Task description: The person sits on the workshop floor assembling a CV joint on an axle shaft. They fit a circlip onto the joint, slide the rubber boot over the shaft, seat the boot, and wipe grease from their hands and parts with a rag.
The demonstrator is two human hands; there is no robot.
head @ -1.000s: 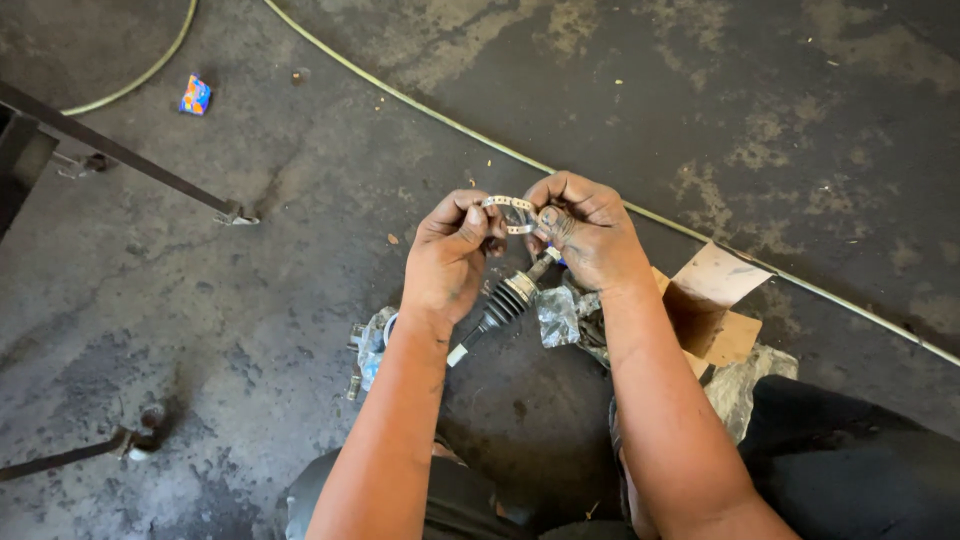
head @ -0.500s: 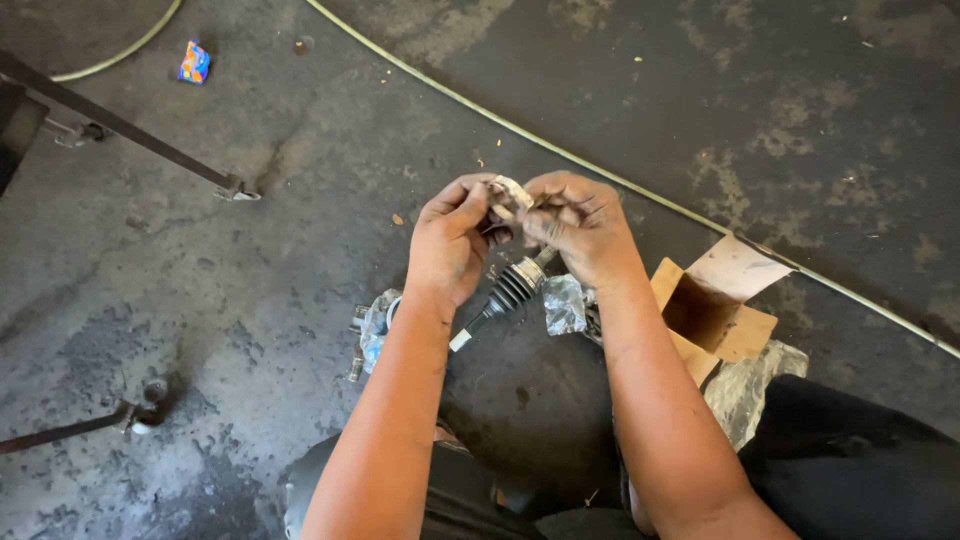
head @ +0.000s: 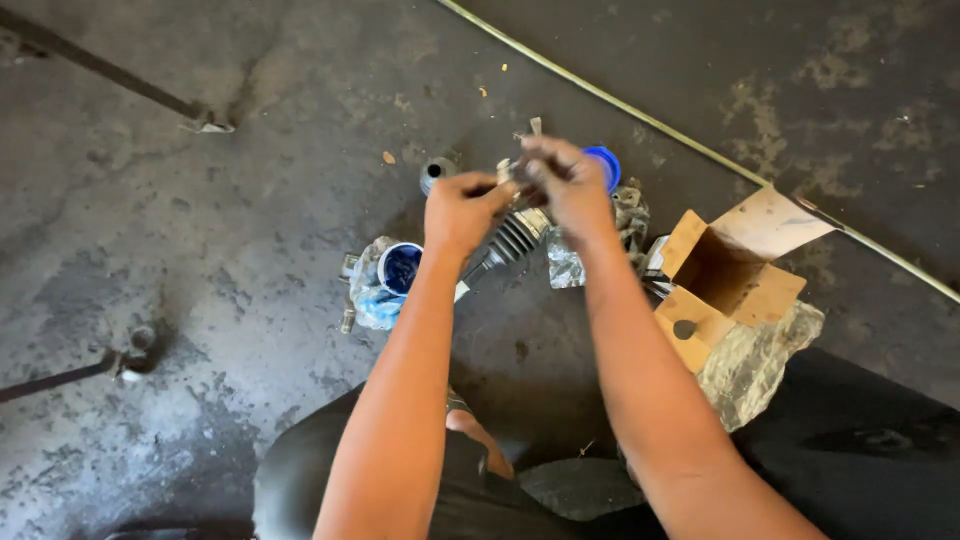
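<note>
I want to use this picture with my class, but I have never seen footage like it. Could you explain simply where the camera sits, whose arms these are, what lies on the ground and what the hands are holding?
The camera is worn on a person's head and looks down, so the two bare arms are that person's own. They sit on a stained concrete floor. The left hand and right hand meet above a black ribbed rubber boot and pinch a thin metal band between their fingers; it is blurred, so its exact shape is unclear. Around them lie an open cardboard box, crumpled clear plastic wrapping, a small tub of blue paste, a blue cap, a small grey metal cylinder and a pale hose running across the floor.
</note>
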